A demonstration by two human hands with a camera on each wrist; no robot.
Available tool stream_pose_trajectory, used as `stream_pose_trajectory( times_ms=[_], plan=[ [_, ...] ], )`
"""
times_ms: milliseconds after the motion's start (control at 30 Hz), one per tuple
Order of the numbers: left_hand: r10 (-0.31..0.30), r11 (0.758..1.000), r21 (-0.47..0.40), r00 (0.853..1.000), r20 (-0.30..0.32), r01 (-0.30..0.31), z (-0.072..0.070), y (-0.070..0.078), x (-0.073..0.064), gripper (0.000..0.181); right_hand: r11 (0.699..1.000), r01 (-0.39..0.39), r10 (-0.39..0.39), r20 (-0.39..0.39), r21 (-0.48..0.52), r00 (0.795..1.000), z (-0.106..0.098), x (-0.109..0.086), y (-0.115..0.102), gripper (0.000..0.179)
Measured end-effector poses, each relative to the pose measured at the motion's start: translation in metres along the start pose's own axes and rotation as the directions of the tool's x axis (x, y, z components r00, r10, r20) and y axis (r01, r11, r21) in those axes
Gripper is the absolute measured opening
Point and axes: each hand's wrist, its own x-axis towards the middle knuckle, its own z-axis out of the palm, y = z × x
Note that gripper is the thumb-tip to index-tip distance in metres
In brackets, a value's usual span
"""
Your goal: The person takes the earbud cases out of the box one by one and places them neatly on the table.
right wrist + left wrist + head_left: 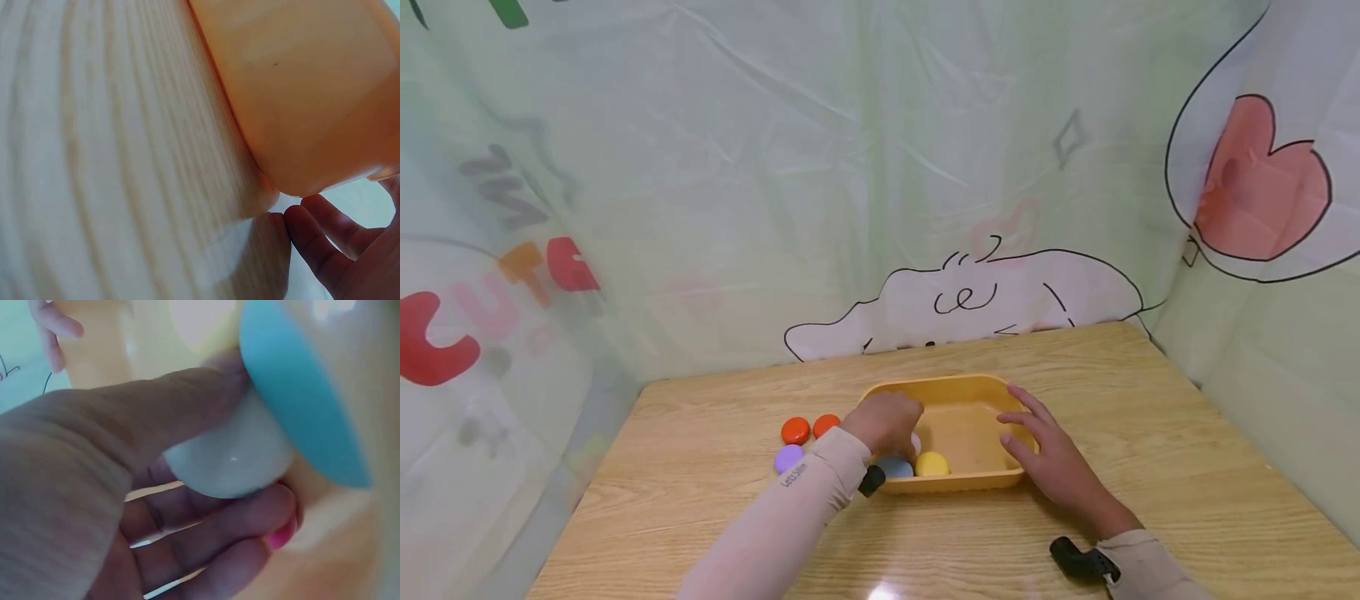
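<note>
A shallow yellow-orange plastic tray [973,437] rests on the wooden table. Reaching into its left end, my left hand [886,421] pinches a white, smooth round piece [234,453] between the thumb and the fingers. A light blue round piece [294,394] lies against the thumb tip. Beside it in the tray is a yellow round piece [932,465]. Something pink [282,535] peeks out by the fingertips in the left wrist view, mostly hidden. At the tray's right end my right hand [1056,460] has its fingers loosely spread by the rim, holding nothing.
Left of the tray, two red round pieces [795,431] and a purple one [789,458] lie on the wooden table [700,475]. My left forearm partly covers that area. A printed curtain [737,208] hangs behind the table and along both sides.
</note>
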Motion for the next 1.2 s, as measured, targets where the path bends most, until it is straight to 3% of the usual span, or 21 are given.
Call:
stream_pose_trajectory(
  times_ms=[133, 400, 600, 833, 1067, 1200],
  plan=[
    [0.011, 1.000, 0.017, 1.000, -0.009, -0.011, -0.002, -0.003, -0.001, 0.019, 1.000, -0.004, 0.004, -0.001, -0.005, 1.000, -0.001, 0.000, -0.002, 0.027],
    [-0.042, 0.988, -0.152, 0.999, -0.013, 0.040, -0.009, -0.020, -0.010, 0.020, 1.000, -0.020, 0.020, 0.010, 0.000, 1.000, 0.001, 0.001, -0.002, 0.027],
    [-0.073, 0.941, -0.335, 0.996, -0.048, 0.052, -0.014, -0.030, -0.018, 0.021, 0.999, -0.032, 0.032, 0.009, 0.001, 0.999, -0.001, 0.000, -0.003, 0.027],
    [-0.052, 0.902, -0.431, 0.993, -0.104, 0.002, -0.006, -0.034, -0.022, 0.019, 0.999, -0.037, 0.037, 0.004, 0.000, 0.999, -0.003, -0.001, -0.006, 0.026],
    [-0.066, 0.809, -0.586, 0.981, -0.184, -0.055, 0.009, -0.034, -0.032, 0.015, 1.000, -0.015, 0.015, -0.003, 0.007, 1.000, -0.002, -0.002, -0.007, 0.025],
    [-0.103, 0.785, -0.616, 0.968, -0.228, -0.062, 0.013, -0.034, -0.036, 0.010, 0.999, -0.037, 0.037, 0.010, 0.006, 0.999, -0.002, 0.000, -0.007, 0.026]
  ],
)
